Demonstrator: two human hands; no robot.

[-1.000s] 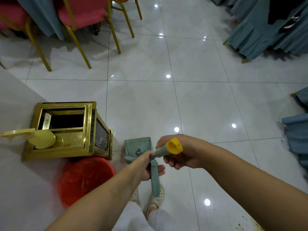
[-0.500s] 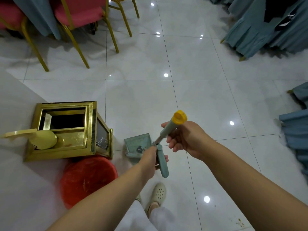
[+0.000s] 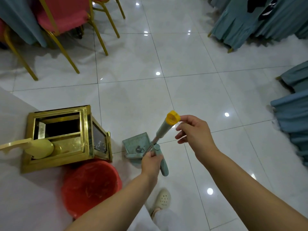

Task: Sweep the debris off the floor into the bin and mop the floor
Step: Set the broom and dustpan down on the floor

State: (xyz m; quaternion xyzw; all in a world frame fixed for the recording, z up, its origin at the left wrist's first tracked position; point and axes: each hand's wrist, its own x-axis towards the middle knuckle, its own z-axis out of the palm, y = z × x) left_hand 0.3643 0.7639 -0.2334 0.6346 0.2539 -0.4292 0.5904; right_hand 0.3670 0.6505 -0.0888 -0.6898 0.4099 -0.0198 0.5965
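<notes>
A teal dustpan (image 3: 135,142) stands on the white tiled floor with a little dark debris (image 3: 139,149) in it. My left hand (image 3: 152,162) grips the metal shaft of the broom together with the dustpan's teal handle (image 3: 163,165). The broom handle (image 3: 164,129) rises up and to the right and ends in a yellow cap (image 3: 173,116). My right hand (image 3: 195,130) is off the handle, its fingers loosely spread, with one fingertip at the yellow cap. A red bin (image 3: 90,185) stands at the lower left of the dustpan.
A gold-framed box bin (image 3: 63,137) with an open top stands left of the dustpan, against a white surface (image 3: 15,189). Red chairs with gold legs (image 3: 63,15) are at the back left. Teal-draped chairs (image 3: 293,119) line the right side. My foot in a cream clog (image 3: 162,199) is below.
The broom handle has tipped more upright, and my right hand has let go of it, opening beside the yellow cap. My left hand keeps its grip.
</notes>
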